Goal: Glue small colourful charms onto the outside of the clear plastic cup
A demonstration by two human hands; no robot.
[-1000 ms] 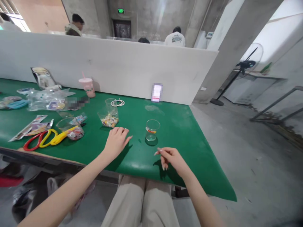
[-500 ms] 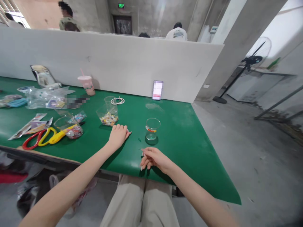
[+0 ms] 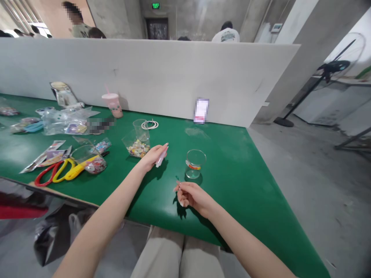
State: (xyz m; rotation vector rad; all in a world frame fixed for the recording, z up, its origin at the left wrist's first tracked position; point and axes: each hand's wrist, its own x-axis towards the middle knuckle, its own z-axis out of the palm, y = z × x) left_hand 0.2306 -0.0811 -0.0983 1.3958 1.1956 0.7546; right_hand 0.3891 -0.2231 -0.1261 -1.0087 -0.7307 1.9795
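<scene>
My left hand (image 3: 151,157) hovers low over the green table (image 3: 232,173), just right of a clear bag of small colourful pieces (image 3: 136,146). Between its fingers is a small pale pink stick-like item (image 3: 161,158). My right hand (image 3: 193,196) rests near the table's front edge with thumb and forefinger pinched together beside a tiny dark speck (image 3: 177,178) on the mat. I cannot tell whether it grips the speck. A short clear glass cup (image 3: 194,164) with a red and yellow band stands just beyond my right hand.
Red and yellow scissors (image 3: 58,173), a clear bowl of small pieces (image 3: 89,160), packets and plastic bags lie to the left. A pink drink cup (image 3: 113,104), a white ring (image 3: 150,124) and a clear cup (image 3: 140,128) stand near the white partition. People stand behind it.
My left hand has lifted off the mat and now holds the pale pink item. My right hand moved left and forward to the dark speck. The camera swung slightly left.
</scene>
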